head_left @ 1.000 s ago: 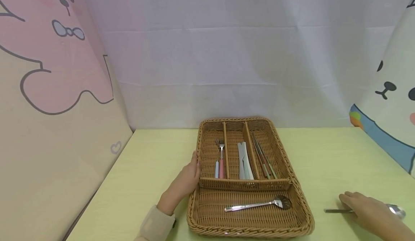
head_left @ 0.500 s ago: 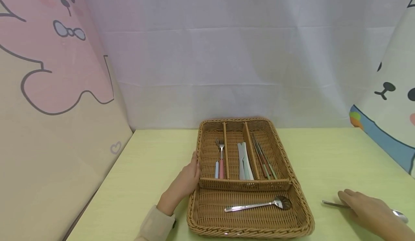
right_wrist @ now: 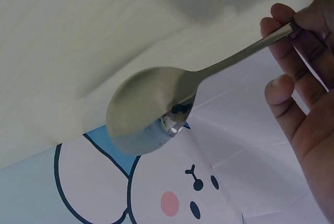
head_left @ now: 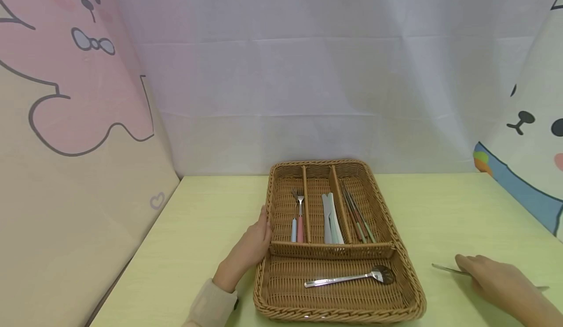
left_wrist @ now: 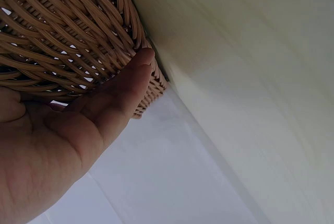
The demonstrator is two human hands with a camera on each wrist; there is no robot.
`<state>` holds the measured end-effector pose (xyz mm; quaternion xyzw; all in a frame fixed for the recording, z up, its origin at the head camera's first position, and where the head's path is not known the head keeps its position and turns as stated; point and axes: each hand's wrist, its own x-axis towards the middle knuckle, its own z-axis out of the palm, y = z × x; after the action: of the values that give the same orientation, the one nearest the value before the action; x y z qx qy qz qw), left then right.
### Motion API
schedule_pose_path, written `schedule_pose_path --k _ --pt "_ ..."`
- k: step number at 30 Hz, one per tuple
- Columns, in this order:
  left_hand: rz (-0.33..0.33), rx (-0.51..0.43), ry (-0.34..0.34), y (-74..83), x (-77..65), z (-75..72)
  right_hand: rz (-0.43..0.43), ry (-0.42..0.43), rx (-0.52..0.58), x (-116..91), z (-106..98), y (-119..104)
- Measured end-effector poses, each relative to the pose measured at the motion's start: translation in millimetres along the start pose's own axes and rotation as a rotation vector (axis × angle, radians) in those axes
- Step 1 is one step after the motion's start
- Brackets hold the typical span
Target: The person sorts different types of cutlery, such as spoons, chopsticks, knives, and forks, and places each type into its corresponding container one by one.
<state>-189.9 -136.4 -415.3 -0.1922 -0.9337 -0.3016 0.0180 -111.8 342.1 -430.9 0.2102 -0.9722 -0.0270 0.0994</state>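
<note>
A brown wicker cutlery basket (head_left: 336, 315) lies on the pale yellow table. My left hand (head_left: 247, 250) rests against its left wall with the fingers extended along the weave, as the left wrist view confirms. To the right of the basket, my right hand (head_left: 499, 278) pinches a metal spoon (right_wrist: 151, 106) by its handle between thumb and fingers. The spoon's bowl hangs just off the table in the right wrist view. In the basket's front compartment lies a metal slotted spoon (head_left: 343, 280).
Two forks (head_left: 300, 219) lie in the back left compartment, several pale knives (head_left: 333, 222) in the middle one and several chopsticks (head_left: 358, 214) in the right one. A white curtain (head_left: 281, 97) stands behind the table, with cartoon-printed cloth panels at either side.
My right hand has lifted and tilted the spoon, and its handle end has shifted up and left. The left hand and the basket stay where they were.
</note>
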Motion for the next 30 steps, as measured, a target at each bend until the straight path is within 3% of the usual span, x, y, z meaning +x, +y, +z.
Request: schedule_pose_path --k 4,10,16,23,30 --pt "-0.009 -0.01 -0.003 -0.2 0.5 0.3 -0.037 0.121 -0.009 4.1 -3.9 -1.6" --pt "-0.006 -0.005 0.001 -0.5 0.6 0.3 -0.055 0.155 -0.035 15.3 -16.7 -5.7" --pt "0.007 0.001 0.007 0.2 -0.1 -0.5 -0.156 0.292 -0.075 31.6 -32.9 -14.9" --pt "-0.006 -0.02 -0.004 2.1 -0.7 -1.7 -0.235 0.349 -0.11 50.6 -52.5 -37.1" --pt "-0.016 -0.03 -0.013 2.1 -0.3 -1.2 -0.329 0.39 -0.136 67.9 -59.6 -61.4"
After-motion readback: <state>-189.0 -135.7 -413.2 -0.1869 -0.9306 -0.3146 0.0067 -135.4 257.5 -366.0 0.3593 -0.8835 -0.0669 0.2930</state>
